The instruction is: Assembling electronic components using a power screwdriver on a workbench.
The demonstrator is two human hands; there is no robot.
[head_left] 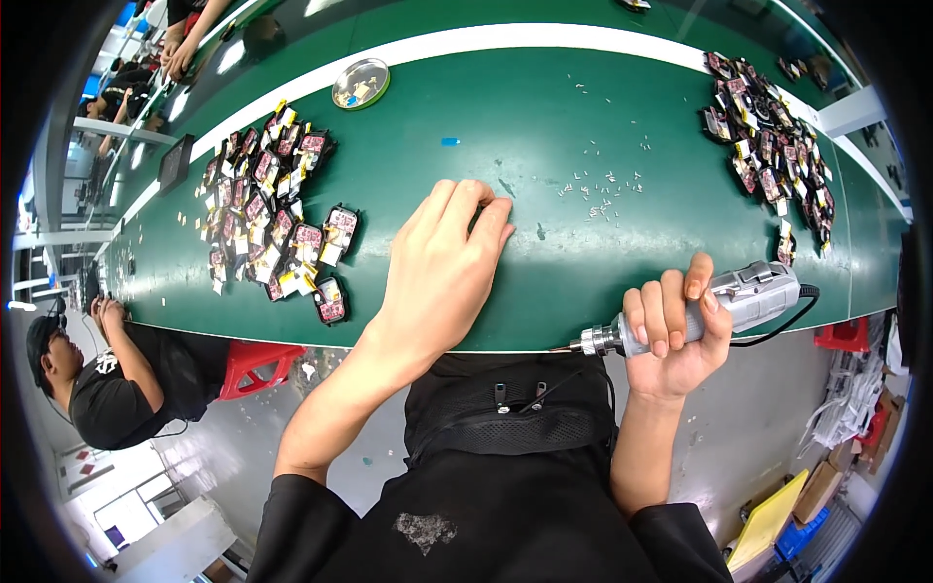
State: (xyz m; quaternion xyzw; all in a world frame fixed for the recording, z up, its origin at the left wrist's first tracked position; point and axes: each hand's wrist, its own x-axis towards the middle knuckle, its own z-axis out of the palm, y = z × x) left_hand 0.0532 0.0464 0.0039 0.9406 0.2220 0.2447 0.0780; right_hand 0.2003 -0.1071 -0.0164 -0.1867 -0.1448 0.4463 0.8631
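Observation:
My left hand [437,267] rests on the green tabletop [544,301], back up, with its fingers curled in and thumb close to the index finger. Whatever it may hold is hidden beneath. In my right hand [677,325] is a grey electric screwdriver [758,290], gripped near the table's front edge, its thin bit pointing left. Scattered tiny screws [601,207] lie just right of my left hand. Many small black-cased circuit assemblies [255,199] with white and yellow tabs are heaped to the left; one [331,300] sits nearest the front edge.
A second heap of assemblies [768,160] lies at the right. Farther back stand a round dish [361,84] with small pieces and, nearer, a little blue piece [450,142]. A cable [777,335] trails from the screwdriver. A seated co-worker [126,379] and red stool [258,367] are at left.

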